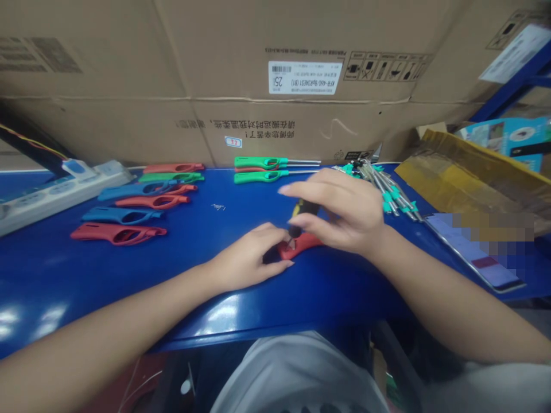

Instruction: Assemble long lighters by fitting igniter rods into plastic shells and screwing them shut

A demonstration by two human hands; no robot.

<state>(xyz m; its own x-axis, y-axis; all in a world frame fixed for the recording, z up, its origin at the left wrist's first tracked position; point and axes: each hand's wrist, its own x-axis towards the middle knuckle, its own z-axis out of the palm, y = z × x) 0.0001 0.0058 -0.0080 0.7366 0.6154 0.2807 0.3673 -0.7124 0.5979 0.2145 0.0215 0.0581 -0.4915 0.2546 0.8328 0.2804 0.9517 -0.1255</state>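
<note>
A red lighter casing (305, 243) lies on the blue table in front of me. My left hand (253, 255) presses its near end down, fingers and thumb closed around it. Above it, my right hand (340, 212) grips a short black and yellow screwdriver (306, 212), held upright with its tip down on the casing. My fingers hide part of both. Behind my hands lie green lighters (258, 176) with metal rods, stacked with a red one. To the left rest several blue, red and green casings, among them a red casing (118, 233) at the front.
Several metal rods with green fittings (390, 192) are heaped at the right, near a phone (477, 252) and a taped carton (456, 178). A power strip (64, 192) runs along the left. Small screws (218, 207) lie mid-table. A large cardboard box (215, 69) walls off the back.
</note>
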